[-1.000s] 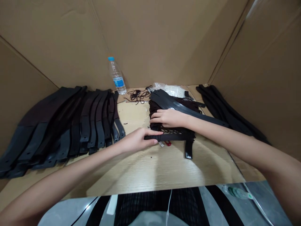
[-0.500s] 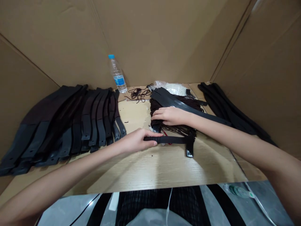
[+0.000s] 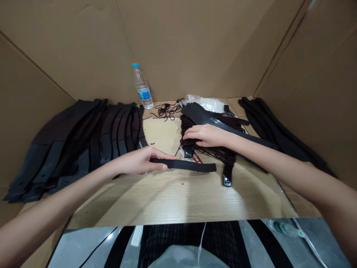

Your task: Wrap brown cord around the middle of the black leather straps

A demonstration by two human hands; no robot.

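My left hand pinches one end of a narrow, slightly curved black strip between thumb and fingers. Its free end points right, over the table in front of the cord. My right hand lies palm down on a thick bundle of dark brown cord, fingers stretched out and a little bent. A long flat black strip lies slantwise across the cord, passing behind my right forearm. Below the bundle, a short dark piece with a glossy end sticks out. A red tool, partly hidden, lies under the cord's front edge.
Many overlapping curved black strips cover the table's left side. More black strips lie on the right. A water bottle, loose cord and a clear plastic bag stand or lie along the cardboard wall.
My left hand has moved left with the black strip, whose right end has come away from the glossy-ended piece. The right hand stays on the cord. The view has shifted slightly.
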